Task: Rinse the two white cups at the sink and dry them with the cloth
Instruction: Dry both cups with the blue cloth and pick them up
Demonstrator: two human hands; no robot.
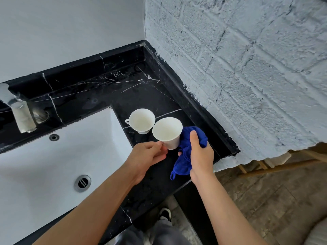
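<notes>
Two white cups are over the black marble counter [123, 96] to the right of the sink. One cup [140, 121] stands upright on the counter, its handle pointing left. The nearer cup [167, 132] is tilted and lifted; my left hand [148, 156] pinches it low on its left side, where the handle is hidden by my fingers. My right hand [200, 152] grips a bunched blue cloth [185, 156] that touches the right side of the held cup. A corner of the cloth hangs down toward the counter's front edge.
The white sink basin [44, 165] with a metal drain [82, 183] fills the lower left. A chrome tap [21, 114] sits at the far left. A grey brick wall [247, 76] bounds the counter on the right. Wooden floor and my shoe are below.
</notes>
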